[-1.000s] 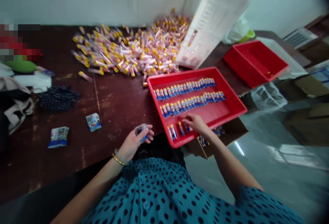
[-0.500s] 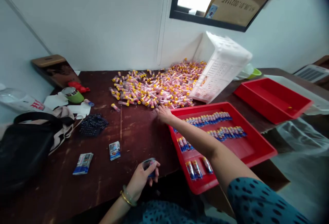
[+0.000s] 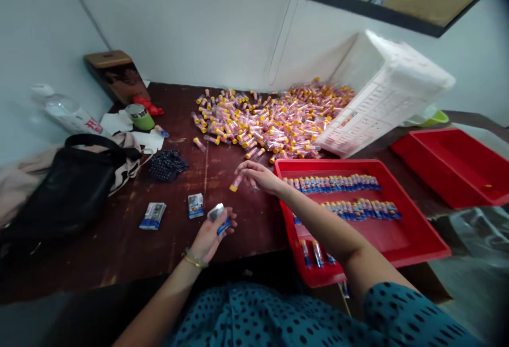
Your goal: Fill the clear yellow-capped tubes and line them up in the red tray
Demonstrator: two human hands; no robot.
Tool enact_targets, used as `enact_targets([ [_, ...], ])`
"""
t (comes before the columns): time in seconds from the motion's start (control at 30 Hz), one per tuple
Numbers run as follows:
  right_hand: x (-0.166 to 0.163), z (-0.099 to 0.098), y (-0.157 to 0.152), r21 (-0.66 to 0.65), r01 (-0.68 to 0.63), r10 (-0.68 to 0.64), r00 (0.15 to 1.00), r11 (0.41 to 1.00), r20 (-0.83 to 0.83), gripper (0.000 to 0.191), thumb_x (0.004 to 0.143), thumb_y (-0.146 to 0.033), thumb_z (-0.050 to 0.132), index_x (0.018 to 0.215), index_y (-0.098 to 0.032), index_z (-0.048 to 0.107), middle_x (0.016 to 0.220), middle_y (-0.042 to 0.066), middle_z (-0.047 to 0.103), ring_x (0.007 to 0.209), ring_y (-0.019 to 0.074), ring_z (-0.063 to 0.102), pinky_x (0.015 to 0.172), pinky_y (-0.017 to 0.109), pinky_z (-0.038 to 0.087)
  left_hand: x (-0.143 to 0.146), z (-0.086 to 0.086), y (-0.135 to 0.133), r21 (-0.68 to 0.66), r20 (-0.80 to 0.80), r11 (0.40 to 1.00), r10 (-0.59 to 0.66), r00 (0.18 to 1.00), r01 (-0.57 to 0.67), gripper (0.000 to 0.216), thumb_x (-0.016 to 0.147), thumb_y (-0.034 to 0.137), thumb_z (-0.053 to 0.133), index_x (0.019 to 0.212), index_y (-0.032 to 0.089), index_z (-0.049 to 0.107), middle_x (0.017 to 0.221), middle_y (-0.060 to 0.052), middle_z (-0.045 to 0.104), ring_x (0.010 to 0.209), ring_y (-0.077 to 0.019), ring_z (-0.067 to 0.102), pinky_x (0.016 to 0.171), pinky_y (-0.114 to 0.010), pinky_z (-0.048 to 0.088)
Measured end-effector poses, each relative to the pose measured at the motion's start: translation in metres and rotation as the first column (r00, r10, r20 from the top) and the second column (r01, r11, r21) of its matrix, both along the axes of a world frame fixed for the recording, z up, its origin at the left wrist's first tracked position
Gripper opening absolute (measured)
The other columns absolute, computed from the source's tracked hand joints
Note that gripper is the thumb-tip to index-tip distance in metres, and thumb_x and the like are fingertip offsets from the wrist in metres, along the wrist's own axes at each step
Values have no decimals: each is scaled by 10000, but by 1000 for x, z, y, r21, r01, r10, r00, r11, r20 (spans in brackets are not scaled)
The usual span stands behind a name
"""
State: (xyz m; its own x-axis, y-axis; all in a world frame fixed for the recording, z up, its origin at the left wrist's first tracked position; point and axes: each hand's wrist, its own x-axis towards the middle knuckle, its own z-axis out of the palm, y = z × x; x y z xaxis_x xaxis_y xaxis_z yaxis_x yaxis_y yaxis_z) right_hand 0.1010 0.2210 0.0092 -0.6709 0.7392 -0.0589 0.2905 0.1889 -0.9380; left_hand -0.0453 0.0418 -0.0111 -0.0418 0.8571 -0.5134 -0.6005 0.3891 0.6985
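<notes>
My right hand (image 3: 258, 175) pinches a small clear tube (image 3: 236, 182) with a yellow cap and pink contents, its cap end pointing down and left. A second tube seems to be under the same fingers, partly hidden. My left hand (image 3: 213, 233) is closed around blue-and-silver printed packets (image 3: 219, 218), held low over the table's front. Behind my right hand spreads a big heap of yellow-capped tubes (image 3: 262, 124). To the right, a red tray (image 3: 413, 249) holds rows of tubes with blue wrappers (image 3: 334, 183). Two stacks of printed packets, one left (image 3: 152, 216) and one nearer (image 3: 195, 205), lie beside my left hand.
A white basket (image 3: 392, 92) leans tipped beside the heap. Another red tray (image 3: 453, 161) stands at the right. On the left are a black bag (image 3: 67, 188), a bottle (image 3: 71, 113), a green tin (image 3: 140, 117) and a dark dotted cloth (image 3: 167, 165).
My right hand has come back from the heap's edge toward my left hand, now with a tube in its fingers. My left hand has turned its packets upward. The camera view has shifted.
</notes>
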Motion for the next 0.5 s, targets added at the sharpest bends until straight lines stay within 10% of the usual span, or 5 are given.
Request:
enact_targets([
  [0.07,9,1,-34,-257,-25,-46,963,966,-266,217,898,-396,536,980,-195,529,1038,44,683,511,49,503,448,170,404,2,5,6,54,46,998,29,999,-31,373,681,358,820,954,159,661,848,-34,697,735,-140,645,645,-247,497],
  [0.17,29,3,-67,-316,-11,-70,968,949,-243,278,831,-441,646,888,-190,542,1009,43,684,555,66,524,481,186,404,9,9,10,107,-10,992,66,998,-65,354,657,303,832,920,160,645,734,-1,675,672,-122,627,592,-219,467],
  [0.27,46,7,-81,-11,-65,66,997,998,43,246,825,-389,682,926,-181,602,871,25,682,674,112,588,607,211,426,20,6,10,163,-186,986,11,982,20,310,679,327,802,881,151,645,655,9,648,602,-124,602,530,-223,448],
  [0.37,52,14,-90,307,-239,93,902,921,422,212,821,-351,705,939,-186,643,841,38,675,727,150,618,639,227,386,30,4,9,208,-360,974,-14,933,95,279,695,339,788,846,154,643,601,27,619,531,-107,554,490,-218,431],
  [0.5,60,22,-104,414,-295,78,882,861,465,196,867,-350,643,883,-155,649,1006,94,648,781,153,613,646,230,383,34,10,3,200,-362,961,-108,926,190,303,703,355,794,878,147,661,682,5,662,564,-104,575,520,-215,462],
])
